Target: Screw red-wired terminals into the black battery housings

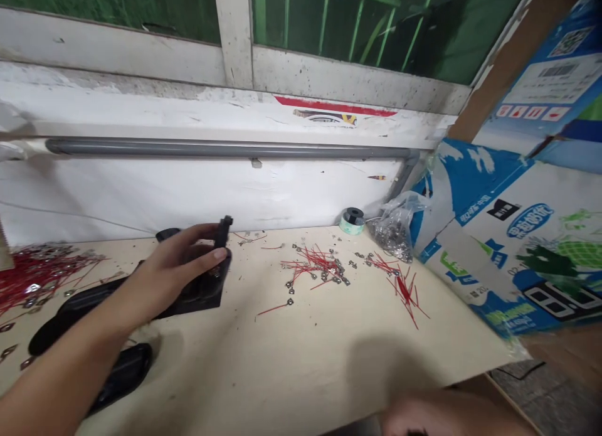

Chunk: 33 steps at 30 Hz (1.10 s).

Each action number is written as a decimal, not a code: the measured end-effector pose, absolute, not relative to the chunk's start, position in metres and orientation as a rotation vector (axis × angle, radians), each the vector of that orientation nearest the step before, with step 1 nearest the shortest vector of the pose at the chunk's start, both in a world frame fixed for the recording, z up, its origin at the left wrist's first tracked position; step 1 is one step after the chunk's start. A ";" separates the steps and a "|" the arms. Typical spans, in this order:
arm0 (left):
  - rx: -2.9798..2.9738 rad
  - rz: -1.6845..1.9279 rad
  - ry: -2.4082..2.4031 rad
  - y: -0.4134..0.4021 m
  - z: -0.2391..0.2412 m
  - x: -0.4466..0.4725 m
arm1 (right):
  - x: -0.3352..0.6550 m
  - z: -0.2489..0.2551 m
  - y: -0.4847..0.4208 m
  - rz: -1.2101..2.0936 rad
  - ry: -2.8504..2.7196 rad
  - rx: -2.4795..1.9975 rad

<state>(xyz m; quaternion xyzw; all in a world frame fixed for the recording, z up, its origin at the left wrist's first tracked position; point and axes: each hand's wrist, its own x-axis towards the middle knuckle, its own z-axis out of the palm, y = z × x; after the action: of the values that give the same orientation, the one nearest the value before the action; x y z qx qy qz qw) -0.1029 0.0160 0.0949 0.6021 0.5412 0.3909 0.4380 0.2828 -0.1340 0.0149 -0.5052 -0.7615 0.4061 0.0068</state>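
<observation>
My left hand (172, 266) reaches in from the left, thumb and fingers closed round the upright part of a black device (224, 232). The device has a flat black base (207, 303) resting on the table; the hand and forearm cover much of it. Black rounded pieces (126, 367) show beside the forearm. My right hand (437, 414) is at the bottom edge, blurred and cut off, its fingers not visible. In front lies a pile of short red wires (313, 260) with small metal terminals. One single wire (275, 309) lies nearer me.
More red wires (404, 292) lie on the right, and a large heap (37, 276) at far left. A tape roll (352, 221) and a clear bag of metal parts (395, 232) stand at the back. Blue-white cartons (517, 235) border the right side; a grey pipe (235, 150) runs along the wall.
</observation>
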 end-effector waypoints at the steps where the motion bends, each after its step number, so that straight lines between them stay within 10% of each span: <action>1: 1.381 0.985 1.259 0.022 0.087 -0.091 | 0.275 0.021 -0.114 1.339 -2.369 -1.523; 14: 0.880 0.915 1.265 0.038 0.014 -0.022 | 0.157 -0.010 0.027 1.942 -1.261 -0.858; 26: 1.060 1.091 0.977 0.028 -0.016 -0.023 | 0.162 -0.020 0.030 1.648 -1.087 -0.952; 33: 1.258 1.180 1.035 0.028 -0.020 -0.023 | 0.178 -0.012 0.032 0.817 -1.678 -1.040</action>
<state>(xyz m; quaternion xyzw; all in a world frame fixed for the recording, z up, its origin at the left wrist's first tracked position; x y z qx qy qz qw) -0.0231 0.0279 -0.0197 0.5283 0.4345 0.4953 0.5355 0.1780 0.0317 -0.0119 -0.4267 -0.6884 0.3351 0.4814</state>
